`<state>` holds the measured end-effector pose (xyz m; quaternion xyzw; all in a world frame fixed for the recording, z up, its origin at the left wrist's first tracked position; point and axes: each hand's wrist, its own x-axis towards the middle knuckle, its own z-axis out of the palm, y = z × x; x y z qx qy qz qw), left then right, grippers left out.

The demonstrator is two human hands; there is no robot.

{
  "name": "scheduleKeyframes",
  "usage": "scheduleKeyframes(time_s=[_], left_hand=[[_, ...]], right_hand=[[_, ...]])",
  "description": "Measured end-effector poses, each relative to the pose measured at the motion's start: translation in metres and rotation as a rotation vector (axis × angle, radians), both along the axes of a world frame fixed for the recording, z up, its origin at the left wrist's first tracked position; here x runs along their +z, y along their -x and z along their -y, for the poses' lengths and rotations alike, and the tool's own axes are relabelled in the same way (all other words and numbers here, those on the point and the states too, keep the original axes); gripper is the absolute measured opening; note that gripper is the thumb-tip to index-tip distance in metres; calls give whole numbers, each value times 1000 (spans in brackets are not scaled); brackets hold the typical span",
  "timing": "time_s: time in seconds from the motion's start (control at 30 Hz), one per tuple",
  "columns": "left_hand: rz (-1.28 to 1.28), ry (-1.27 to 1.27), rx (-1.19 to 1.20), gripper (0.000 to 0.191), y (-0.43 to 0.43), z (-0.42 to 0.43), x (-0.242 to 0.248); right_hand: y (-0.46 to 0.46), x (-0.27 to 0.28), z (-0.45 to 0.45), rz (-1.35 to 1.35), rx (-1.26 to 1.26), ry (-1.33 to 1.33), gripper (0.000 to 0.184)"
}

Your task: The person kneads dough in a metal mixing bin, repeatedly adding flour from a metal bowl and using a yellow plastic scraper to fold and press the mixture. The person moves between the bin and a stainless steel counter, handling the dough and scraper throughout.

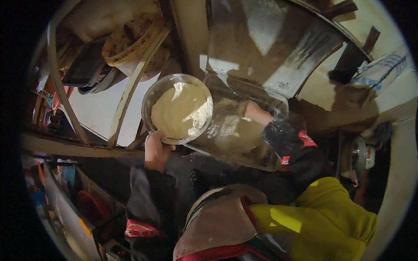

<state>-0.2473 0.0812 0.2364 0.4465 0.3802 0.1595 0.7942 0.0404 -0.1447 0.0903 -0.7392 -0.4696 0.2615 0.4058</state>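
My left hand (157,150) grips the near rim of a round metal bowl (145,112), which holds a pale brown, flour-like powder (174,109). Right of the bowl, an open bin (283,103) with a raised lid (241,36) contains more of the powder, part of it in bright sunlight. Over the bin's right side is my right hand (256,112), partly in shadow and reaching down toward the powder. Its fingers are hard to see, so whether it holds anything is unclear. White dust marks the dark right sleeve (277,130).
A stained bucket (130,55) and dark trays (86,65) stand at the upper left beyond wooden bars (134,84). A shelf unit (65,202) with a red basin (93,205) is at the lower left. A printed bag (382,71) lies at the right.
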Motion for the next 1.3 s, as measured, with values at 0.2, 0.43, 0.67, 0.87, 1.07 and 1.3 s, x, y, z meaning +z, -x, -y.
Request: scheduleKeyframes(time_s=[0.2, 0.43, 0.67, 0.87, 1.07, 1.3], left_hand=[[-18, 27, -61, 21, 11, 3, -8], [-23, -437, -194, 24, 20, -11, -31], [-14, 14, -65, 22, 21, 6, -4], [-28, 44, -78, 20, 19, 13, 9], [-59, -42, -47, 23, 20, 21, 5], [-318, -49, -196, 27, -6, 41, -36]], right_hand=[[11, 16, 41, 382, -254, 532, 21], [9, 5, 95, 414, -145, 640, 18], [30, 25, 77, 321, -110, 413, 14], [34, 19, 20, 269, -65, 344, 33], [49, 34, 0, 477, -157, 64, 38], [84, 150, -14, 282, -26, -194, 37]])
